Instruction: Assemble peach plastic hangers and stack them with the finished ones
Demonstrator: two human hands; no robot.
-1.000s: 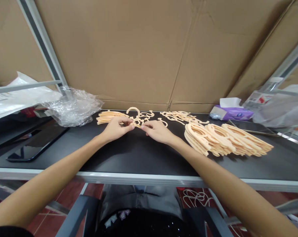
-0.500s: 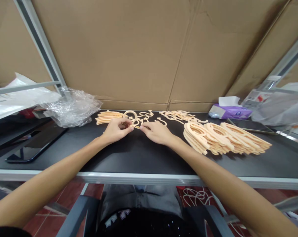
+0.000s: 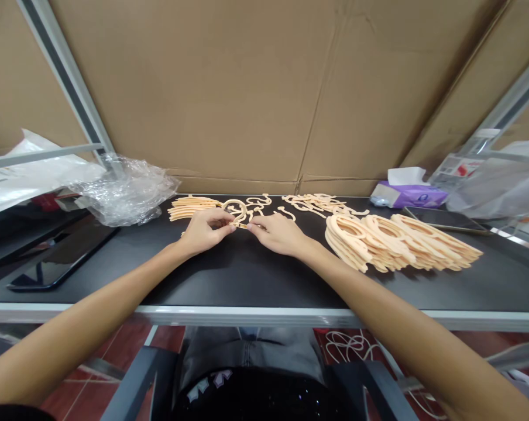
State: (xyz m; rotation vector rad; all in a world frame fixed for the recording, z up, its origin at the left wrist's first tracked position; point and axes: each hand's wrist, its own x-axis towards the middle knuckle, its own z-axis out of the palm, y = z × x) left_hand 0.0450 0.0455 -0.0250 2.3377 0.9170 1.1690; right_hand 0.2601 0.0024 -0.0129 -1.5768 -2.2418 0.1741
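Note:
My left hand (image 3: 208,230) is closed in a pinch on a beige ring-shaped piece (image 3: 246,209), whose round loop stands up beyond my fingertips. From the right, my right hand (image 3: 277,233) pinches the short straight end of this piece between thumb and fingers. Both hands are close together over the black table, fingertips almost meeting. Fingers hide part of the joint between them. Behind my left hand lies a neat row of thin beige curved strips (image 3: 189,206). Loose beige hook-shaped pieces (image 3: 261,201) lie just past my fingertips.
A large stack of beige ringed pieces (image 3: 391,242) lies right of my right forearm. More hooks (image 3: 323,203) are heaped behind. A purple tissue pack (image 3: 411,195) and a dark tablet (image 3: 449,219) sit right. A black phone (image 3: 62,260) and crumpled clear plastic (image 3: 128,190) lie left.
The ring-shaped piece has shifted slightly between my fingertips, its loop now more upright and toward the right. Both hands stay in almost the same place.

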